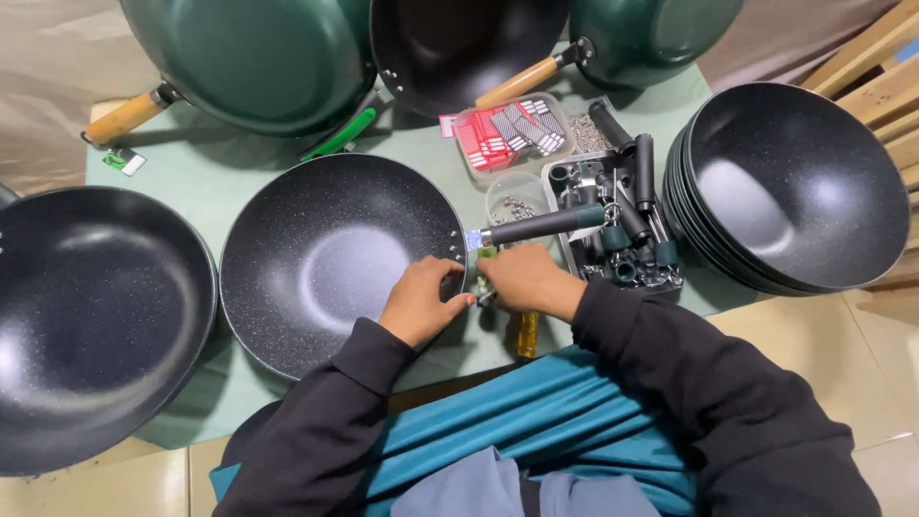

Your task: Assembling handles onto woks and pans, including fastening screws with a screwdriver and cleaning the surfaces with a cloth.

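black wok (335,258) rim under left hand (421,302)

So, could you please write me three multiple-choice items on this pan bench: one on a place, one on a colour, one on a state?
1. Where is the stack of black bowls?
A. at the right edge of the table
B. on the floor
C. on the person's lap

2. What colour is the cloth on the table?
A. red
B. pale green
C. white

3. What is the left hand doing?
A. hanging free
B. gripping the rim of the middle pan
C. holding a wooden handle

Answers: 1 A, the stack sits at the right, beside the tray of handles. 2 B, pale green shows between the pans. 3 B, its fingers curl on the rim near the right hand.
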